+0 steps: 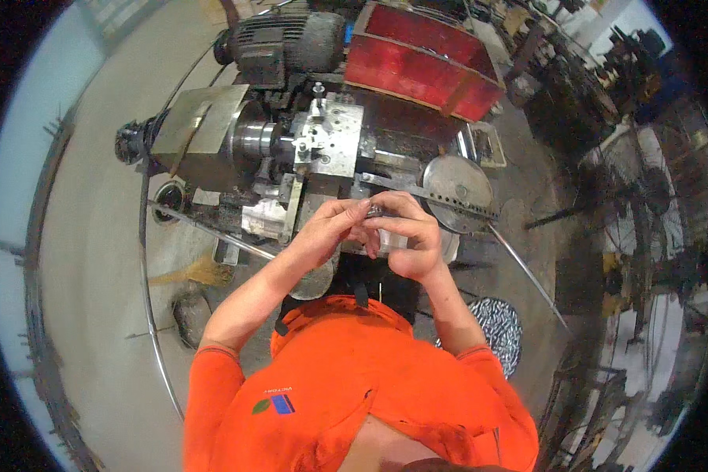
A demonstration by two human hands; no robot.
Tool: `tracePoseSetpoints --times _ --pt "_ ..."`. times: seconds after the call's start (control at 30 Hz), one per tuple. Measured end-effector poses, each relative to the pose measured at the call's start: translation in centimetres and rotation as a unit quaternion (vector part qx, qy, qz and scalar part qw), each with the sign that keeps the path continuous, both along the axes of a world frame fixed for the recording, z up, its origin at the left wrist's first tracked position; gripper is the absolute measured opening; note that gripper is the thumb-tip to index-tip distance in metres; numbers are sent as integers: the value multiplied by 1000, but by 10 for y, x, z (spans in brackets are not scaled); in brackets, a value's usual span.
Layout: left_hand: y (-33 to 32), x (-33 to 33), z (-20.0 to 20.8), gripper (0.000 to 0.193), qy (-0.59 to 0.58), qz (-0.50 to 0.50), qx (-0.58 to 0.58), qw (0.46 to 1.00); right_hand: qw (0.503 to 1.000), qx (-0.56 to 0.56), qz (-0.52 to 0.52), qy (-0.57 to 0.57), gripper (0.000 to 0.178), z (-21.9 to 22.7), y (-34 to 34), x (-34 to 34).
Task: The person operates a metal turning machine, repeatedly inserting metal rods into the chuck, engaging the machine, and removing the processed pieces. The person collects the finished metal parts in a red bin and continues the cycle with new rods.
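Note:
My left hand [330, 228] and my right hand [411, 234] meet in front of my chest, fingers closed in a pinch. Between their fingertips is a small grey metal part [375, 211], mostly covered by the fingers, so its exact shape is unclear. Just beyond the hands stands a small lathe, with a round metal chuck or spindle [253, 135] on the left and a bright tool block [334, 138] in the middle. Right of my right hand, a flat bar with a row of holes [448, 200] lies across a round metal disc [462, 175].
Behind the lathe are a dark ribbed motor [283, 41] and a red open-topped box [417, 71]. A round container of small shiny pieces [497, 330] sits low at my right. A straw broom [197, 271] lies at left, near a long metal rod [232, 240]. Cluttered racks [645, 204] line the right.

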State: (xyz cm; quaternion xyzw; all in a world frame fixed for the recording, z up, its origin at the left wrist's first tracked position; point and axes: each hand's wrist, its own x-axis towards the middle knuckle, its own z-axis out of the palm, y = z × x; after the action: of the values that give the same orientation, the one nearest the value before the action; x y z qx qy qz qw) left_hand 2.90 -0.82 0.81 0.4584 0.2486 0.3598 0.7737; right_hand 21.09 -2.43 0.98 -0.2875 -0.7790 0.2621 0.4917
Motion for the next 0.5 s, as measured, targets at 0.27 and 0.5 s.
tracePoseSetpoints --times 0.27,0.5 --pt "5 -36 1 33 262 93 212 937 981 84 -34 -174 29 4 4 -40" --pt "11 -71 13 33 313 119 184 924 961 87 80 -250 24 24 36 -67"
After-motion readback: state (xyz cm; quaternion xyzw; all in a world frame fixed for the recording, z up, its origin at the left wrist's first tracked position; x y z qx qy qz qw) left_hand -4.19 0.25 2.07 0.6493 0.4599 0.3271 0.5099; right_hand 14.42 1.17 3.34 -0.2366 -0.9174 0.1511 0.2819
